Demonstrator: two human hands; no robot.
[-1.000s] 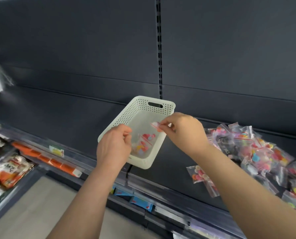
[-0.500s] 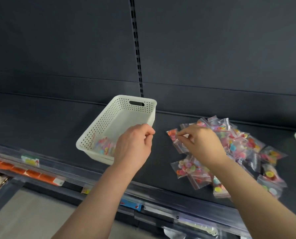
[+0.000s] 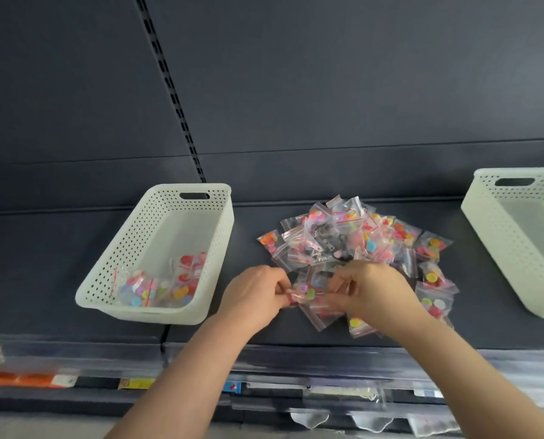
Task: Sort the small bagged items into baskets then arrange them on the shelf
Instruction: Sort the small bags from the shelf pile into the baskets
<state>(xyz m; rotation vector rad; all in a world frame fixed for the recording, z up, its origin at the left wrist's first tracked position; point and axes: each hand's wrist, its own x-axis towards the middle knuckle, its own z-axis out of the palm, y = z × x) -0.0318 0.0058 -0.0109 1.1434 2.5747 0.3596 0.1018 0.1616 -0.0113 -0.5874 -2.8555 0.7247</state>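
1. The left basket [image 3: 128, 245] is white and perforated, with a slot handle at its far end. It stands on the dark shelf [image 3: 36, 264], just left of both hands. A few clear bags [image 3: 163, 288] of bright round pieces lie at its near end.
2. The left hand [image 3: 258, 296] is near the basket's near right corner. Its fingers are curled, pinching the left end of one bag [image 3: 305, 294].
3. That bag is stretched between the two hands at the near edge of the pile. It is small, clear and crumpled, with pink and yellow round pieces inside. Whether it touches the shelf cannot be told.
4. The right hand [image 3: 372, 289] pinches the bag's right end and covers the near part of the pile.
5. The pile [image 3: 356, 236] lies on the shelf between the baskets, behind and right of the hands. Its clear bags have red seal lines. Most hold coloured pieces, and a few in the middle hold dark metal ones.
6. The right basket [image 3: 514, 242] matches the left and is cut by the frame edge.
7. The labels [image 3: 136, 383] along the shelf's front edge are orange, yellow and blue, and their writing is too blurred to read.
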